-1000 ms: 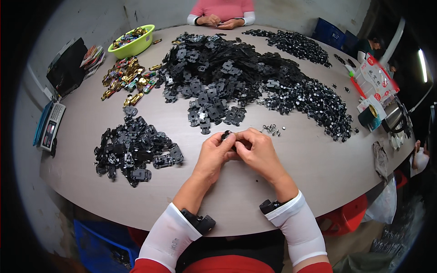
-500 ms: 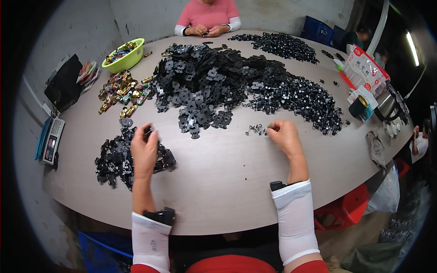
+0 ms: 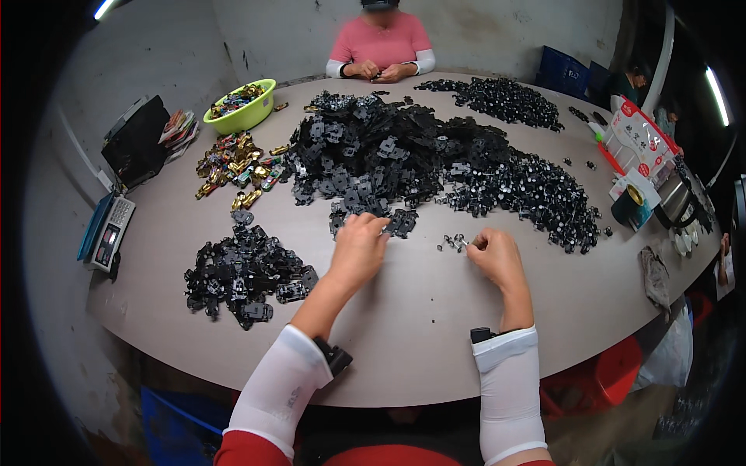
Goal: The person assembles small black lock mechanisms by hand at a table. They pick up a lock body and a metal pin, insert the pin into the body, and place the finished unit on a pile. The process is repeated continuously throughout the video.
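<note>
The left hand (image 3: pixel 359 247) reaches forward over the table (image 3: pixel 404 326) and its fingertips touch the near edge of the big heap of black plastic plates (image 3: pixel 373 159); the loose plates (image 3: pixel 392 221) at that edge lie just beyond and slightly to the right of the fingers. The fingers are curled down on the plates, but I cannot tell if they already pinch one. The right hand (image 3: pixel 495 256) rests on the table, closed in a loose fist, with thumb and forefinger pressed together at the small group of metal pins (image 3: pixel 452 243), which lies just to its left, between the two hands. A separate pile of black parts (image 3: pixel 245 273) sits well apart to the left of the left forearm. So the plates are nearer to the left hand, the pins to the right.
</note>
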The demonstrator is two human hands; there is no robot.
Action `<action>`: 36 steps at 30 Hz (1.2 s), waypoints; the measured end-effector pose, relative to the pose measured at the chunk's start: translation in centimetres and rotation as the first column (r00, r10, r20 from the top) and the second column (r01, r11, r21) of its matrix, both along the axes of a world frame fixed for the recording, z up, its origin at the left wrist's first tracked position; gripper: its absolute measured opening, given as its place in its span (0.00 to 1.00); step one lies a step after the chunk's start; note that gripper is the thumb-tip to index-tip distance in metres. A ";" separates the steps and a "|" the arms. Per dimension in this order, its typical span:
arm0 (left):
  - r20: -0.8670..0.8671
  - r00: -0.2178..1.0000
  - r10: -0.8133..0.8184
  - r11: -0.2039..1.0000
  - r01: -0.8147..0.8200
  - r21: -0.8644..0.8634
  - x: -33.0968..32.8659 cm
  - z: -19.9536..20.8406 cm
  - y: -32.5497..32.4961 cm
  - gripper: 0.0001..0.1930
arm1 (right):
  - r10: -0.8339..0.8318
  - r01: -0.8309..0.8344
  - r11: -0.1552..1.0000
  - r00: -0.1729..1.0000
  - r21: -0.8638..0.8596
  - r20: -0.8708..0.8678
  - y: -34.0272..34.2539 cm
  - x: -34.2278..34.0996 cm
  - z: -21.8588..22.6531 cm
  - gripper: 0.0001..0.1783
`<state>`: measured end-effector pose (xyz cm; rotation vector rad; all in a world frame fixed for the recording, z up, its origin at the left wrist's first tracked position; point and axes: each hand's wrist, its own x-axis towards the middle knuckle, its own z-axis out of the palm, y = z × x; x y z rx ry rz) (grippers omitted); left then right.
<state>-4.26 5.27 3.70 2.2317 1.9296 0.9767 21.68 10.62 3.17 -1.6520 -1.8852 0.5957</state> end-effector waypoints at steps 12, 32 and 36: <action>-0.313 0.939 -0.143 0.987 0.110 -0.121 2.6 -1.9 0.2 0.10 | 0.436 -0.436 0.900 0.900 -0.020 0.023 -2.1 -3.2 0.1 0.07; 0.221 0.975 -0.010 0.995 0.032 -0.093 2.8 -0.7 0.7 0.13 | 0.456 -0.406 0.830 0.889 0.383 -0.046 -2.4 -4.2 0.3 0.06; 0.704 0.705 0.089 0.886 0.267 -0.379 2.4 0.7 -0.5 0.16 | 0.542 -0.413 0.735 0.834 0.538 -0.101 -2.6 -5.2 0.2 0.05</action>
